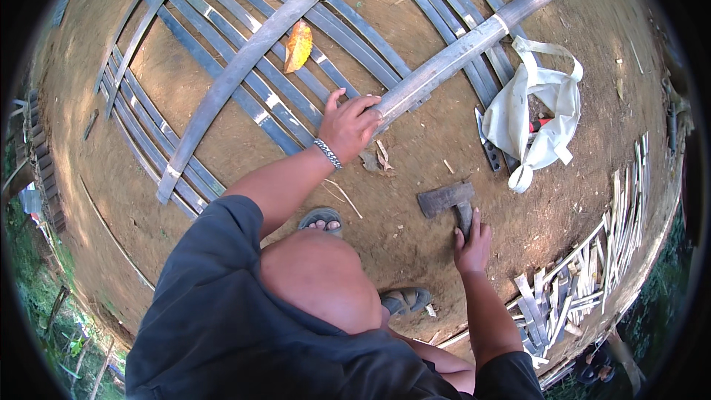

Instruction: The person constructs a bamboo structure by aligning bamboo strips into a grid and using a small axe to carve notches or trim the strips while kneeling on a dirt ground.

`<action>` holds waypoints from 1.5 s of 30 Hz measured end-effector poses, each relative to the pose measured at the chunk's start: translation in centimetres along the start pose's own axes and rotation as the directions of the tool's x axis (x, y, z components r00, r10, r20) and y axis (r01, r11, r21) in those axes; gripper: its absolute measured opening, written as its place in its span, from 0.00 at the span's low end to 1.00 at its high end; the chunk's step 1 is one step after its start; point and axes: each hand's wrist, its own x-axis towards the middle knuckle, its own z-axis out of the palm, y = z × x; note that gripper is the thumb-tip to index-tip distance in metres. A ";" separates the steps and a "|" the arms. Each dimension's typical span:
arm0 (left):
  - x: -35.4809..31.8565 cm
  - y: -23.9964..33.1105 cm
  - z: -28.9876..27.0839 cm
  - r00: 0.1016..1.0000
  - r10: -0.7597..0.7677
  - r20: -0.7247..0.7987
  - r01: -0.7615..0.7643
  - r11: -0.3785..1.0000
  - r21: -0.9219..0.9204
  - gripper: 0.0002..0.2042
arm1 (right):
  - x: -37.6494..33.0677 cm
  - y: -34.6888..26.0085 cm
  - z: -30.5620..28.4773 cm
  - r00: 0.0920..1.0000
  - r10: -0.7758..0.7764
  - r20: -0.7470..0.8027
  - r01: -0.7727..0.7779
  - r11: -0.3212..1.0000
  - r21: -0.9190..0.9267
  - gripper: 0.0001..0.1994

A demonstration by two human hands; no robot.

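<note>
My left hand (351, 126) is at the near end of a thick grey bamboo pole (474, 46), its fingers curled over that end. A silver chain bracelet is on that wrist. My right hand (472, 246) grips the short handle of a hatchet (446, 198), whose dark, broad head is low over the brown dirt. The pole lies slantwise across long split bamboo strips (355, 44), running toward the far right. Another wide bamboo piece (222, 89) crosses the strips on the left. A yellow-orange leaf (298, 47) lies on the strips.
A white bag (544, 107) with handles sits at the right, a red item (539, 124) inside. Beside it lies a knife-like blade with a dark, holed handle (492, 155). Cut bamboo slivers (566, 292) are piled at the lower right. My sandalled feet (406, 300) are below my hands.
</note>
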 end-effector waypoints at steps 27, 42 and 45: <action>0.0 0.4 -0.3 1.000 0.016 -0.009 -0.016 1.000 -0.023 0.09 | -0.4 0.3 0.6 1.000 0.025 -0.018 -0.025 1.000 0.003 0.40; 0.2 0.5 -0.6 1.000 0.005 -0.004 -0.005 0.999 -0.044 0.06 | -0.6 -1.6 -0.9 0.999 0.037 -0.003 -0.037 0.998 0.059 0.33; 0.1 0.3 -0.6 1.000 0.007 0.003 -0.007 0.998 -0.055 0.05 | -0.8 -3.5 -2.1 0.996 -0.070 -0.063 0.083 0.964 0.251 0.28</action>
